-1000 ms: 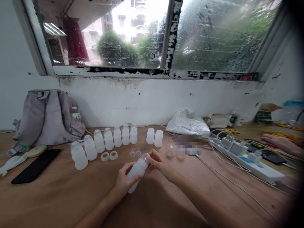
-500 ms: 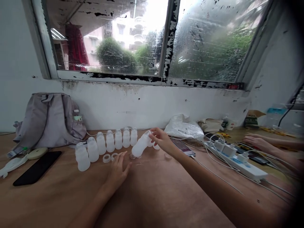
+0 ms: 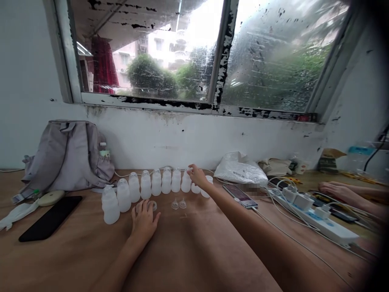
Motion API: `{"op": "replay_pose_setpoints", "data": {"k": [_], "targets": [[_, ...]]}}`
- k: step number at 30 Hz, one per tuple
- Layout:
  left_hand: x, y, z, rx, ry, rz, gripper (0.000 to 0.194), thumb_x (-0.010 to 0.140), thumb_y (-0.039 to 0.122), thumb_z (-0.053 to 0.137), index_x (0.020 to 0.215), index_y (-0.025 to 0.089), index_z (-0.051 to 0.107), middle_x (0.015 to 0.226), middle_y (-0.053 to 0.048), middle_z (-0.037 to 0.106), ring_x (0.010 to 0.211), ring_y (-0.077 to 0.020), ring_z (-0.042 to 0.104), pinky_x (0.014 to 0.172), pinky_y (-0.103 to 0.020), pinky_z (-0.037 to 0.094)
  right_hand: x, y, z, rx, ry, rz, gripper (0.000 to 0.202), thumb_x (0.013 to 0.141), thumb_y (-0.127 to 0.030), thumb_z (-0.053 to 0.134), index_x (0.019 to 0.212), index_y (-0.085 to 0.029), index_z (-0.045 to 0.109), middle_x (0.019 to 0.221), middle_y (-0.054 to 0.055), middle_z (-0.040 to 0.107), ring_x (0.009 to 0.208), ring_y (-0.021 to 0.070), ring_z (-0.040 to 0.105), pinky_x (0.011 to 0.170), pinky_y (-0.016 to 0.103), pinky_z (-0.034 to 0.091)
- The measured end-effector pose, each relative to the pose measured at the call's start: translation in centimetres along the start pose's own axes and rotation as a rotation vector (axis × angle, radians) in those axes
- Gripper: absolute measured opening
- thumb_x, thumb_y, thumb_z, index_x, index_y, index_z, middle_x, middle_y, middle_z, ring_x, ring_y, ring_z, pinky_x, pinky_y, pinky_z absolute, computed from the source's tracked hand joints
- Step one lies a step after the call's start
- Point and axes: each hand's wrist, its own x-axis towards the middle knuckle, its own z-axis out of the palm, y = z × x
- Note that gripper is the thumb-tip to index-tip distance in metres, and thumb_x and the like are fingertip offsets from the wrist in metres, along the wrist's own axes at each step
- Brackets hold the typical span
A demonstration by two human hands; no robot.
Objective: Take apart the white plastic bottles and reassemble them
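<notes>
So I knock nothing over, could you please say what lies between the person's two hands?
In the head view, two clear teats stand between the left hand and right hand, in front of the bottles; a pale ring lies nearer the left.

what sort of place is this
Probably a shared indoor worktable by a window: a row of bottles, a power strip, and another person's hand at the right.

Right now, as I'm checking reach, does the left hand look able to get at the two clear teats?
Probably yes: the left hand is down beside a ring, with the clear teats just to its right, and nothing visible stands between.
</notes>
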Motion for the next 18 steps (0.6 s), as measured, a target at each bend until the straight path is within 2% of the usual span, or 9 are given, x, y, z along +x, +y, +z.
{"op": "replay_pose_setpoints", "data": {"k": [5,13,15,18], "targets": [[-0.1,-0.2,0.2,-0.04,0.023,0.068,0.03,0.079,0.031,0.044,0.104,0.02,0.055,0.116,-0.011,0.052,0.113,-0.0283,0.037,0.092,-0.048,0.025,0.8,0.4,0.5,0.035,-0.037,0.001,0.03,0.082,-0.024,0.044,0.111,-0.019,0.041,0.095,0.01,0.06,0.055,0.011,0.056,0.047,0.02,0.041],[-0.5,0.6,0.3,-0.119,0.027,0.172,0.022,0.078,0.028,0.045,0.095,0.02,0.057,0.114,-0.01,0.053,0.111,-0.028,0.04,0.091,-0.049,0.027,0.9,0.5,-0.3,0.124,-0.082,-0.033,0.024,0.079,-0.025,0.047,0.103,-0.021,0.046,0.089,0.005,0.061,0.04,0.0051,0.047,0.037,0.017,0.037],[-0.6,0.8,0.1,-0.131,0.023,0.188,0.021,0.078,0.028,0.046,0.093,0.02,0.058,0.113,-0.009,0.054,0.111,-0.0281,0.041,0.091,-0.049,0.026,0.5,0.3,-0.6,0.118,-0.05,-0.054,0.027,0.079,-0.025,0.047,0.105,-0.021,0.046,0.094,0.006,0.059,0.044,0.0069,0.05,0.041,0.02,0.041],[-0.6,0.9,-0.1,-0.137,0.029,0.187,0.019,0.077,0.028,0.048,0.09,0.021,0.058,0.111,-0.009,0.055,0.109,-0.0279,0.042,0.09,-0.048,0.027,-0.9,0.0,-0.6,0.091,0.054,-0.092,0.028,0.081,-0.024,0.042,0.108,-0.02,0.045,0.1,0.009,0.056,0.067,0.0137,0.057,0.059,0.027,0.046]]}}
